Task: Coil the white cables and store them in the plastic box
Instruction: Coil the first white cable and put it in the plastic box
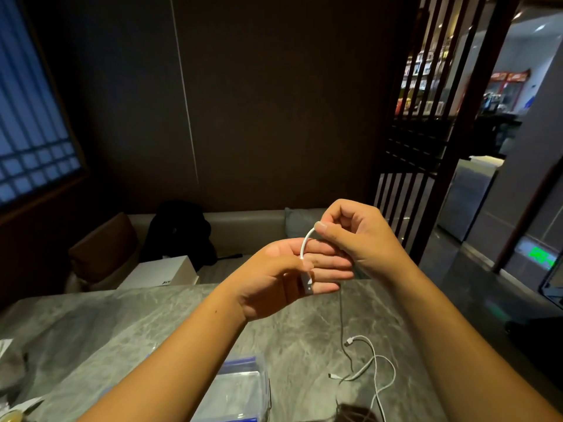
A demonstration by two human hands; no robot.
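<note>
Both hands are raised above the grey marble table (298,327). My left hand (274,278) pinches the white plug end of a white cable (305,243) between thumb and fingers, its fingers stretched flat. My right hand (356,236) pinches the same cable a short way along, so it arches between the two hands. The rest of that cable hangs down to the table. A second white cable (370,360) lies loose on the table at the lower right. The clear plastic box (243,388) with blue clips sits under my left forearm.
A white carton (158,272) and a dark bag (179,233) rest on the bench seat beyond the table's far edge. Paper scraps and a small jar (12,417) lie at the lower left. A dark slatted screen (426,117) stands to the right.
</note>
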